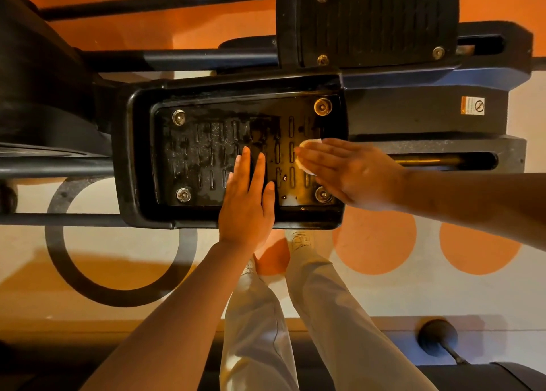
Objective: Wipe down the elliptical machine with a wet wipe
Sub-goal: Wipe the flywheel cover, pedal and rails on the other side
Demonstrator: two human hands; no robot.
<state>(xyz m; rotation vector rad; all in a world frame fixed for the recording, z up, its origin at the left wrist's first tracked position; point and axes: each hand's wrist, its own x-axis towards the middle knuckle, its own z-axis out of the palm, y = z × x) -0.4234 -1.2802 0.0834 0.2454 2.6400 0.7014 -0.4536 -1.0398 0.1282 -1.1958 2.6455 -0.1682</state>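
Observation:
The elliptical's near black foot pedal (206,154) fills the middle of the head view, its ribbed surface dusty on the left and wet and shiny on the right. My right hand (348,172) lies flat with straight fingers on the pedal's right part, pressing a white wet wipe (310,145) that peeks out under the fingertips. My left hand (248,201) rests flat on the pedal's near edge, fingers straight, holding nothing.
A second pedal (372,21) sits farther back at the upper right. Black rails (147,56) run left to the flywheel housing (32,74). My legs in light trousers (295,316) stand below the pedal on the orange-and-white patterned floor (375,243). A dark foot (437,337) stands at the lower right.

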